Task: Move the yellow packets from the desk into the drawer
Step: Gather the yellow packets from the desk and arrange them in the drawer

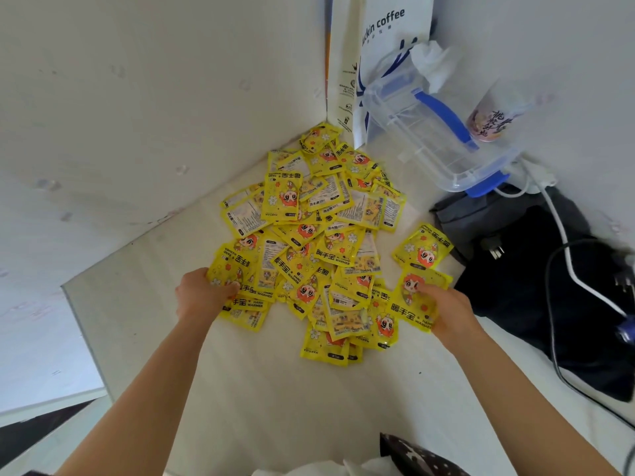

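Dark fabric with pale star shapes [412, 455] sat at the bottom edge, closest to the lens. Two bare forearms reached forward from there over the pale desk [261, 389].

On the near left fringe of the pile, the left hand [202, 297] lay on the yellow packets [309, 242], its fingers curled down over one packet's edge; whether they had actually pinched it could not be told. Across the pile, the right hand [450, 312] was closed on a single packet [417, 298], thumb on its printed face and fingers beneath, at the near right side of the heap. Just beyond that one lay another lone packet [423, 247], slightly apart from the rest.

Between the hands the heap spread in overlapping layers, some packets face up with a red-haired cartoon figure, others showing printed backs, and it ran back into the corner where two white walls met.

To the right of the pile rested a black bag [536, 269] with a white cable [563, 235] trailing across it. Farther back stood a clear plastic box with blue clips [436, 132], a printed cup [488, 121] beside it, and a white coffee-shop paper bag [385, 36] leaning in the corner. No drawer was in view.
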`<state>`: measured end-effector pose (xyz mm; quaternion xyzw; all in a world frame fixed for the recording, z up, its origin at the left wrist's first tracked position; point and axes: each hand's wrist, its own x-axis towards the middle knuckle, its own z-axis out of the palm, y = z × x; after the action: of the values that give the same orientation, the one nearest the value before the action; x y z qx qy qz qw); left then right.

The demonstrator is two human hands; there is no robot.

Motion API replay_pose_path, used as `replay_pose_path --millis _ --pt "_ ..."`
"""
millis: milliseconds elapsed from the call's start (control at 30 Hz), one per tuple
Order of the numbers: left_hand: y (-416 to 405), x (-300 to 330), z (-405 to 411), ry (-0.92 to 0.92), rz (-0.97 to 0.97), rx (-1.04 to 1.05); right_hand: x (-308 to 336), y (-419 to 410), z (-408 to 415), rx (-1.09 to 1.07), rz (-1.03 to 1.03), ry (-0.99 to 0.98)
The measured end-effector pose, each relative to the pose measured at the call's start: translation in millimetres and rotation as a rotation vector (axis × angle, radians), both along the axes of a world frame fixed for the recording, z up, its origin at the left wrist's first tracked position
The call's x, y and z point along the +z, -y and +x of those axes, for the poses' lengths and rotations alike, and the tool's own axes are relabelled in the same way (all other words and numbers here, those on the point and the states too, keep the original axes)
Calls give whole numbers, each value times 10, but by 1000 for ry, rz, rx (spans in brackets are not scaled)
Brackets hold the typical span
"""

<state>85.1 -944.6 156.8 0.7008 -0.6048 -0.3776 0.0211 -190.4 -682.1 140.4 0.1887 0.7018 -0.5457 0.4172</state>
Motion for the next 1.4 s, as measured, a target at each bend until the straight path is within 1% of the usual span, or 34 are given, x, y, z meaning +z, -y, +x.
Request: replay_pose_path --millis 167,233,300,433,500,600,667,800,900,1100,1400 --pt "195 99 -179 -103 -17 16 4 189 -307 -8 81 -138" --pt "307 73 -261 -100 -28 -10 5 301 -400 -6 82 -143" --pt "392 38 -339 -57 -32 -46 -43 401 -484 14 117 -161" --pt "502 -60 -455 18 -21 -107 -199 522 -593 157 367 -279" --pt "527 -87 -487 36 13 -125 -181 580 -591 216 485 -285" --pt "514 -69 -524 21 29 -100 -202 656 -638 240 518 -298" --pt "503 -74 -517 12 20 -81 -241 691 -669 273 500 -330" --pt "466 -94 -427 -31 27 -33 -240 720 -651 160 328 -245" --pt "429 -108 -347 -107 60 28 -256 756 -661 128 248 -243" --pt "293 -97 -223 -292 182 168 -234 809 -653 66 217 -193" --pt "87 -75 35 -498 304 279 -190 601 -574 -69 104 -139"
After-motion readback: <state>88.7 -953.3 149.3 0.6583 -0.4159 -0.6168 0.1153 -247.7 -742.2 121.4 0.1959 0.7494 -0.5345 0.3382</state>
